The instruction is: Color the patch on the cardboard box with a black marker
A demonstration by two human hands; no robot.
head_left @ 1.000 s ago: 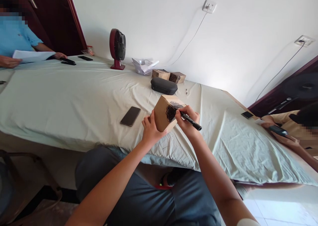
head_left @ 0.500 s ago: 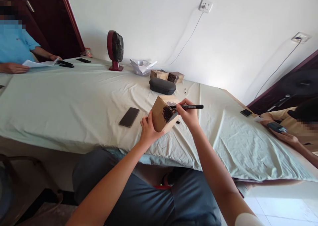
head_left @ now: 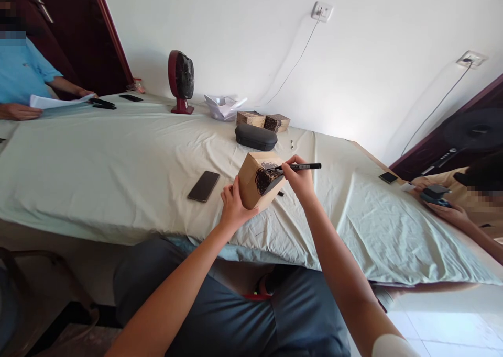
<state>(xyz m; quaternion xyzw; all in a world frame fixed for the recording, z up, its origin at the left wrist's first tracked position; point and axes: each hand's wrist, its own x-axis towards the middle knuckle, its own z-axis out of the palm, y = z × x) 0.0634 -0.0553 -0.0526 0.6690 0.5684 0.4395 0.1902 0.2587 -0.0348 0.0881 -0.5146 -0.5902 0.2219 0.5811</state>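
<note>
Fingers of the left hand [head_left: 231, 206] are curled around the near lower corner of a small cardboard box [head_left: 255, 186], holding it tilted just above the near part of the table [head_left: 98, 158]. Those of the right hand [head_left: 301, 179] are pinched around a black marker [head_left: 301, 166], which lies nearly level with its tip at the box's upper right face. That face carries a dense black scribble, partly on a paler label, while the side turned toward the camera is plain brown.

Pale green cloth covers the table and hangs in folds over the near edge, right below the box. Open cloth stretches to the left and right of the hands. A dark phone [head_left: 204, 186] lies flat just left of the box, and a small dark bit sits on the cloth under the right hand. Farther back, well apart, are a black case [head_left: 255, 137], two more small boxes [head_left: 262, 120], a folded white paper [head_left: 223, 107] and a red fan [head_left: 180, 81] near the wall. One person holds papers at the far left end; another person's hand [head_left: 448, 213] holds a dark device at the right.
</note>
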